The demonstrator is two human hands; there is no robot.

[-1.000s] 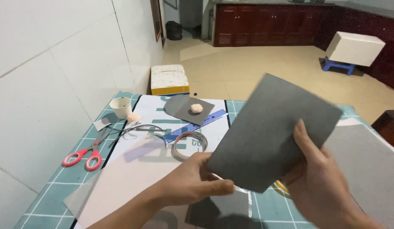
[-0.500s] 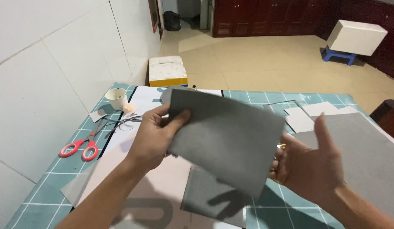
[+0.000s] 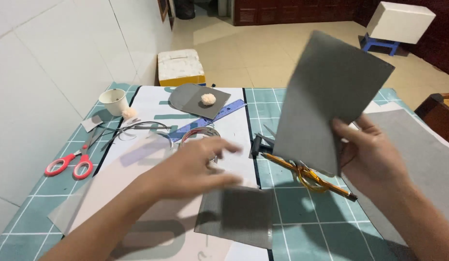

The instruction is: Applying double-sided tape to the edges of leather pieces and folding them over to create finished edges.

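One head-worn view looks steeply down, close over the teal cutting mat [image 3: 306, 227], toward the tiled floor beyond it.

There were three grey sheets [image 3: 331, 96] [image 3: 236, 210] [image 3: 198, 99], one pair of red scissors [image 3: 69, 164], one white cup [image 3: 113, 101], one blue ruler [image 3: 212, 121], one pencil [image 3: 306, 176], and two hands [image 3: 195, 166] [image 3: 372, 154].

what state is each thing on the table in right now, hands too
grey sheet: held up, tilted
right hand: gripping the sheet's lower edge
left hand: open, blurred, holding nothing
red scissors: flat, blades closed
white cup: upright
pencil: lying flat
grey piece: flat on the table
tape roll: lying flat
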